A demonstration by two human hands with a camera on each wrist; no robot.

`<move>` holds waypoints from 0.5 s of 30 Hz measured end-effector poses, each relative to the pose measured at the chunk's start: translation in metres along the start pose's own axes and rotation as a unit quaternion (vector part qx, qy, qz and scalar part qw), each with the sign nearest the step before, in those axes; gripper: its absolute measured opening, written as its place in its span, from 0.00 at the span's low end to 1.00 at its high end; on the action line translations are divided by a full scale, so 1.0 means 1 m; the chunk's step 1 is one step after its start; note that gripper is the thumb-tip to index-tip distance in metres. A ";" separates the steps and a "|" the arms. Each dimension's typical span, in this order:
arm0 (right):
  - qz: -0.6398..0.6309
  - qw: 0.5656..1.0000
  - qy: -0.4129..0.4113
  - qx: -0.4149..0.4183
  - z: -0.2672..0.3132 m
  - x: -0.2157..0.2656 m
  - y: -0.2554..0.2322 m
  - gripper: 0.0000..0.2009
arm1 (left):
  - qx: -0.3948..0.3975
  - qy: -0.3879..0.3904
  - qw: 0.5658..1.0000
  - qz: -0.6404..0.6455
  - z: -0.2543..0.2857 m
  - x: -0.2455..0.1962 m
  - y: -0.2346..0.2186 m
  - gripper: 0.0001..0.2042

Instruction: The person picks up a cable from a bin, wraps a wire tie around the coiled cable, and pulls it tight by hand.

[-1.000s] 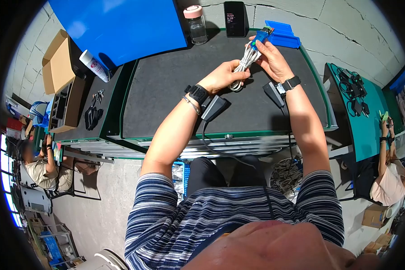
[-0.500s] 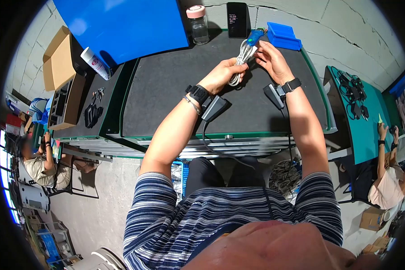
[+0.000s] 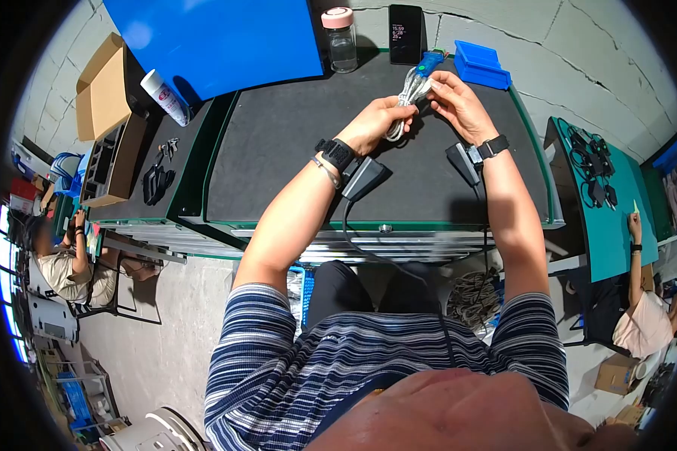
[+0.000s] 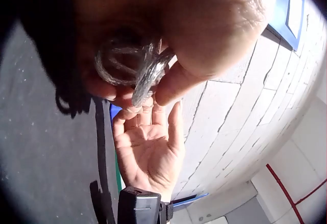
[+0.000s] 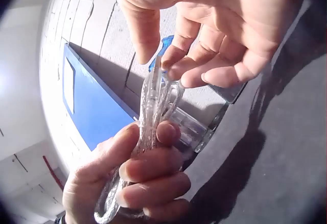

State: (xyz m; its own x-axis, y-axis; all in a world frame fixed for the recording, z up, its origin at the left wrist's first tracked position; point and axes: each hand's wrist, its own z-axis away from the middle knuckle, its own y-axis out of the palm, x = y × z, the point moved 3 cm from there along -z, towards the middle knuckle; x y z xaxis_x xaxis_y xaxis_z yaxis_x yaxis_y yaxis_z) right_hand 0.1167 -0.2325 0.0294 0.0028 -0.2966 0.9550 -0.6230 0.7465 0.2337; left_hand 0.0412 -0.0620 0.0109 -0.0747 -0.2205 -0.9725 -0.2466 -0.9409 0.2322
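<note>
A coiled, clear-sheathed silvery cable (image 3: 403, 105) with a blue connector (image 3: 429, 63) at its upper end is above the dark mat. My left hand (image 3: 372, 125) grips the coil, its fingers curled round the lower part (image 5: 148, 178). Close to the bundle's upper part is my right hand (image 3: 462, 111). In the right wrist view, the thumb and fingers of this hand (image 5: 209, 35) are parted, the fingertips beside the upper loops (image 5: 158, 93). The left wrist view shows the right palm (image 4: 148, 155) behind the coil (image 4: 145, 76).
A jar with a pink lid (image 3: 340, 45), a phone (image 3: 405, 34) and a blue bin (image 3: 480, 66) stand along the back. To the left are a spray can (image 3: 165, 98), an opened cardboard box (image 3: 113, 158) and a blue panel (image 3: 226, 45). People sit at both sides.
My right hand has let go of the blue connector and moved down slightly beside the upper loops. My left hand still grips the coil.
</note>
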 end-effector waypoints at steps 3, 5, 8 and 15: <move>0.004 1.000 -0.015 0.010 -0.001 -0.001 -0.001 0.08 | -0.014 0.008 0.999 0.029 0.000 0.000 -0.002 0.09; 0.010 1.000 -0.018 0.007 -0.001 -0.001 0.000 0.08 | -0.018 0.008 0.999 0.045 0.000 0.001 -0.003 0.09; 0.018 1.000 -0.020 0.005 -0.002 -0.001 0.001 0.08 | -0.026 0.011 0.998 0.061 -0.001 0.001 -0.004 0.09; -0.022 0.998 0.029 -0.050 0.006 0.005 0.010 0.15 | 0.037 -0.011 0.996 0.076 0.001 -0.002 -0.005 0.10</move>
State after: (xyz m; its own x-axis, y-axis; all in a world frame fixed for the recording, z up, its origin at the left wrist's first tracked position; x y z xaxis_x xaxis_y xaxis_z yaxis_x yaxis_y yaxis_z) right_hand 0.1056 -0.2304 0.0350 0.0759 -0.2971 0.9518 -0.5397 0.7904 0.2897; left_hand 0.0416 -0.0567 0.0117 -0.1373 -0.3533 -0.9254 -0.3013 -0.8751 0.3787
